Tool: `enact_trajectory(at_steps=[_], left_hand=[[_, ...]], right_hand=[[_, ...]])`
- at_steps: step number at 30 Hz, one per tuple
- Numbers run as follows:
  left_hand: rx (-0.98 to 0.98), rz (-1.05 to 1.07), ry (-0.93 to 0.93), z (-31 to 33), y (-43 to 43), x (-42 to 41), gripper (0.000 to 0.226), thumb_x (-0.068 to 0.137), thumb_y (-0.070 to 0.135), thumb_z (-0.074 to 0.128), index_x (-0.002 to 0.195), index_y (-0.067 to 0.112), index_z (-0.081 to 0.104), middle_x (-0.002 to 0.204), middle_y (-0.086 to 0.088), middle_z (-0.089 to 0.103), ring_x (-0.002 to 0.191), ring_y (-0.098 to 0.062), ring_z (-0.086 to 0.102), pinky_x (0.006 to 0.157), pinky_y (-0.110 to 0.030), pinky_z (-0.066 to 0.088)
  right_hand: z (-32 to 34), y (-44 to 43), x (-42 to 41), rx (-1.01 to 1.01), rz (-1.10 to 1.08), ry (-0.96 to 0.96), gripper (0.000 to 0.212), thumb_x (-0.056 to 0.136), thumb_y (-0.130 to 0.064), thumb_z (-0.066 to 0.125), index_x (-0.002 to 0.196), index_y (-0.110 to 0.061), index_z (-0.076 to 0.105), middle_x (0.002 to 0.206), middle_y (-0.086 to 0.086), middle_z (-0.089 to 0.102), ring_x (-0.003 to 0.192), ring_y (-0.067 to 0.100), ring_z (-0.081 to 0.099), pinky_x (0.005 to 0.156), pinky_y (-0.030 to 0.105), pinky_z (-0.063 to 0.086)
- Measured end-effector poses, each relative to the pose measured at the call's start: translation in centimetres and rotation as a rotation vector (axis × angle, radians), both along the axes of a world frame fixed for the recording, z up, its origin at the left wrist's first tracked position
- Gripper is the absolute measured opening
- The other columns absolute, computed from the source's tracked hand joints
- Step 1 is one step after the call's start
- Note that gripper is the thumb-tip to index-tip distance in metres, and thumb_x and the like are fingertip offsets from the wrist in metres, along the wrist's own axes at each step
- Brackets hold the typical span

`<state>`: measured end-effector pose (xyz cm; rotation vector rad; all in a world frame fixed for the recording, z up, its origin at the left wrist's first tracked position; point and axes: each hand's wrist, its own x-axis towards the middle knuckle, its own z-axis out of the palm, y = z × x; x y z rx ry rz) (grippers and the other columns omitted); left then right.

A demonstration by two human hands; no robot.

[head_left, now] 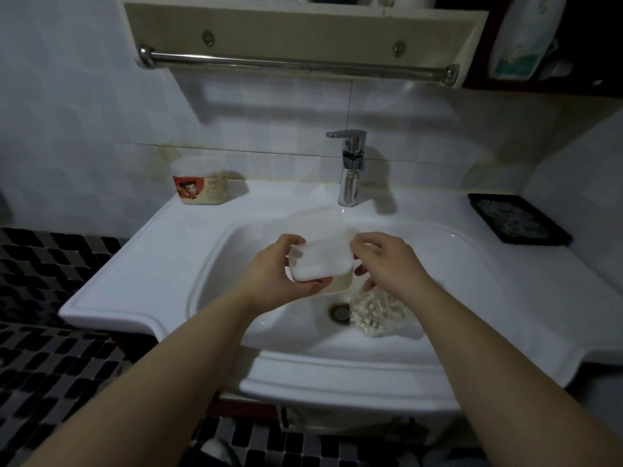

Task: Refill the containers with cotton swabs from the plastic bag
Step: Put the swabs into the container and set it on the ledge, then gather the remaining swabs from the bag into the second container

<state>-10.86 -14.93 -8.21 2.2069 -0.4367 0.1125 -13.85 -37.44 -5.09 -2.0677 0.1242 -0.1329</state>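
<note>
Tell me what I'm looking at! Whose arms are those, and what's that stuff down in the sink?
No machine here, just a person. The one picture comes from a camera worn on their head, looking down, so you see their own two arms reaching forward. The left hand grips a clear box with its lid flipped up, and the right hand seems to pinch the box's right edge. They hold it above a white sink. Down in the basin, beside the drain, lies a plastic bag of cotton swabs. A second box with a cartoon label stands at the sink's back left corner, a shiny tap is in the middle, and a dark tray sits on the right.
</note>
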Motion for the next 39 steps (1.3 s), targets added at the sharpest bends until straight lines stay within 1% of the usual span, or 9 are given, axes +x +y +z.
enact_trajectory(at_steps=[2, 7, 11, 13, 17, 21, 29, 34, 39], left_hand=[[0.042, 0.022, 0.059, -0.3, 0.1, 0.3, 0.083, 0.064, 0.045, 0.093, 0.133, 0.029, 0.049, 0.117, 0.010, 0.059, 0.096, -0.002, 0.060, 0.072, -0.011, 0.046], [0.198, 0.058, 0.184, -1.1, -0.1, 1.3, 0.089, 0.064, 0.048, 0.091, 0.137, 0.025, 0.046, 0.122, 0.002, 0.059, 0.099, -0.021, 0.064, 0.085, -0.038, 0.058], [0.328, 0.032, 0.268, -1.7, -0.4, 1.5, 0.089, 0.071, 0.041, 0.089, 0.144, 0.022, 0.042, 0.128, 0.000, 0.058, 0.100, -0.019, 0.059, 0.082, -0.033, 0.055], [0.401, -0.002, 0.290, -1.8, -0.8, 1.4, 0.090, 0.075, 0.039, 0.088, 0.148, 0.022, 0.039, 0.132, 0.000, 0.057, 0.101, -0.016, 0.054, 0.083, -0.026, 0.046], [0.456, -0.039, 0.305, -1.8, -1.2, 1.3, 0.092, 0.075, 0.039, 0.087, 0.150, 0.023, 0.036, 0.134, 0.000, 0.056, 0.103, -0.015, 0.051, 0.084, -0.025, 0.041], [0.439, -0.029, 0.306, -1.8, -1.2, 1.4, 0.094, 0.074, 0.056, 0.083, 0.151, 0.026, 0.036, 0.137, -0.003, 0.055, 0.111, -0.019, 0.056, 0.090, -0.027, 0.045], [0.352, 0.105, 0.273, -0.6, -1.3, 0.7, 0.072, 0.091, 0.064, 0.060, 0.149, 0.026, 0.043, 0.147, -0.005, 0.048, 0.114, -0.021, 0.058, 0.087, -0.029, 0.039], [0.260, 0.130, 0.090, 1.1, -2.5, 0.7, 0.044, 0.096, 0.045, 0.062, 0.136, 0.027, 0.059, 0.133, 0.002, 0.059, 0.114, -0.015, 0.061, 0.088, -0.024, 0.039], [0.256, -0.036, 0.157, 2.7, -6.2, 0.4, 0.024, 0.097, 0.034, 0.061, 0.117, 0.027, 0.072, 0.118, 0.009, 0.070, 0.106, -0.012, 0.064, 0.086, -0.021, 0.041]], right_hand=[[-0.8, 0.3, 0.3, -0.027, 0.048, 0.087, 0.048, 0.094, -0.044, 0.064, 0.138, -0.027, 0.058, 0.111, -0.005, 0.072, 0.071, 0.012, 0.076, 0.081, 0.041, 0.063], [-1.7, 1.2, 0.4, -0.023, 0.131, 0.210, 0.072, 0.081, -0.044, 0.069, 0.147, -0.020, 0.051, 0.121, -0.004, 0.067, 0.088, 0.014, 0.076, 0.092, 0.040, 0.061], [-2.3, 1.9, 0.3, -0.039, 0.204, 0.367, 0.023, 0.076, -0.038, 0.069, 0.090, -0.020, 0.065, 0.086, 0.003, 0.065, 0.080, 0.019, 0.071, 0.090, 0.052, 0.061], [-2.5, 1.9, 0.2, -0.024, 0.217, 0.447, 0.022, 0.081, -0.034, 0.069, 0.083, -0.013, 0.061, 0.073, 0.004, 0.061, 0.070, 0.020, 0.069, 0.092, 0.053, 0.060], [-2.3, 2.0, 0.1, 0.004, 0.217, 0.514, 0.024, 0.093, -0.027, 0.065, 0.104, -0.006, 0.070, 0.070, 0.001, 0.072, 0.068, 0.018, 0.074, 0.090, 0.045, 0.062], [-1.6, 2.0, 0.0, 0.016, 0.175, 0.483, 0.048, 0.097, -0.030, 0.063, 0.141, -0.013, 0.053, 0.117, 0.010, 0.070, 0.079, 0.024, 0.079, 0.083, 0.041, 0.064], [2.2, -0.9, -0.4, -0.321, 0.056, 0.201, 0.021, 0.096, -0.021, 0.053, 0.091, -0.010, 0.070, 0.082, 0.007, 0.076, 0.065, 0.024, 0.076, 0.059, 0.040, 0.064], [4.2, -4.3, -0.2, -0.533, 0.098, 0.433, 0.019, 0.095, -0.006, 0.054, 0.095, 0.003, 0.071, 0.085, 0.022, 0.076, 0.068, 0.030, 0.075, 0.067, 0.040, 0.065], [2.5, -4.7, -0.2, -0.784, 0.308, 0.360, 0.028, 0.089, -0.009, 0.060, 0.106, -0.019, 0.080, 0.103, -0.003, 0.076, 0.089, 0.015, 0.070, 0.077, 0.027, 0.057]])
